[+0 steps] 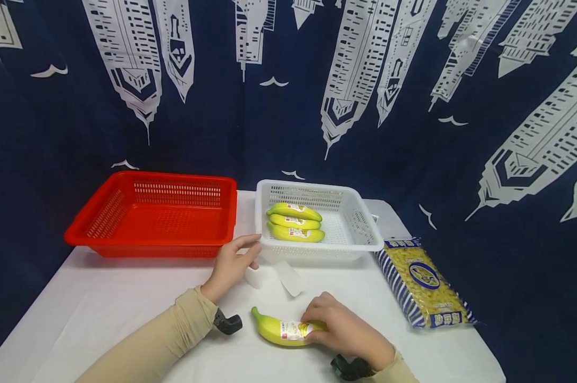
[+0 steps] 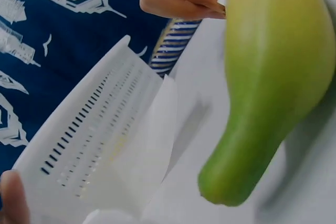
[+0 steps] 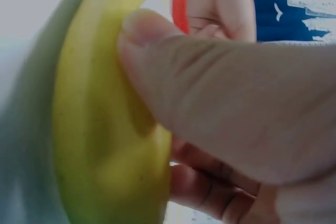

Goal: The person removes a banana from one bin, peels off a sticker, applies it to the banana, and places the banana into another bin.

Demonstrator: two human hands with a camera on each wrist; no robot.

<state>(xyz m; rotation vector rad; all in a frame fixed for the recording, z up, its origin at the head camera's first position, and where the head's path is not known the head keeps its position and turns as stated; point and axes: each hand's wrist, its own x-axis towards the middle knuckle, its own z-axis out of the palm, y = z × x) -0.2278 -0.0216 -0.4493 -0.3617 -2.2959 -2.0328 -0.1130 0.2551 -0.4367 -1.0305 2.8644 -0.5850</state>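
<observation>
White table, navy skyline curtain; right hand grips banana; left hand relaxed.

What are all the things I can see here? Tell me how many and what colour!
banana on table: one, yellow-green, near edge, under right hand
bananas in basket: three, yellow, inside white basket
white basket: one, table's far middle
red basket: one, far left
snack bag: one, yellow and blue striped, right side
table: one, white
curtain: dark blue, white buildings, behind
left hand: touches white basket's corner
right hand: grips the banana on table
</observation>
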